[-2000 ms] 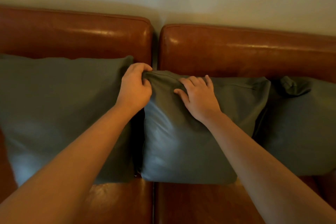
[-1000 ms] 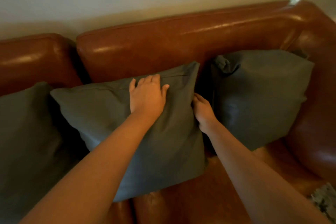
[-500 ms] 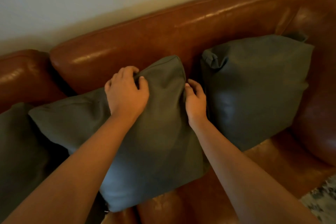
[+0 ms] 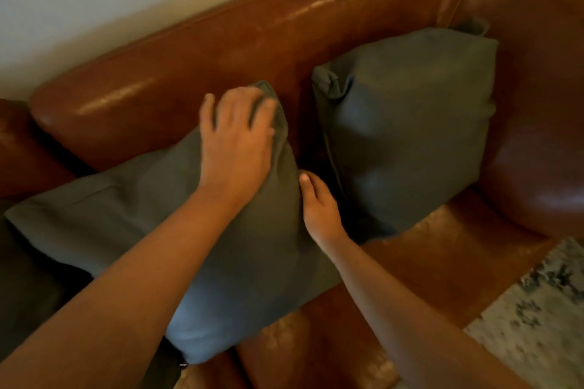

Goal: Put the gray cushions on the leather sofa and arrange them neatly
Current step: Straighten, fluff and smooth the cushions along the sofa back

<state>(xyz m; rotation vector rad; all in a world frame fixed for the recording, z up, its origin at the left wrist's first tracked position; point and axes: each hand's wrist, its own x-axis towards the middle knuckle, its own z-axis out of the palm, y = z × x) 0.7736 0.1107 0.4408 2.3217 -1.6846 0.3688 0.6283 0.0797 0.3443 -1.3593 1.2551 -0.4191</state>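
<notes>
Cushions were already set on the sofa [image 4: 221, 38]; the tilted middle cushion [image 4: 240, 249] was being straightened, pressed by released fingers [image 4: 234, 110].

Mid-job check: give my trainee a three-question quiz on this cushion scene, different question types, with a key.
1. True or false: the left hand lies flat on the middle cushion near its upper right corner.
2. Where is the right hand? A) on the rug B) at the middle cushion's right edge C) on the sofa backrest
3. Fill in: the right cushion leans against the sofa's ____.

Key: 1 true; 2 B; 3 backrest
</notes>
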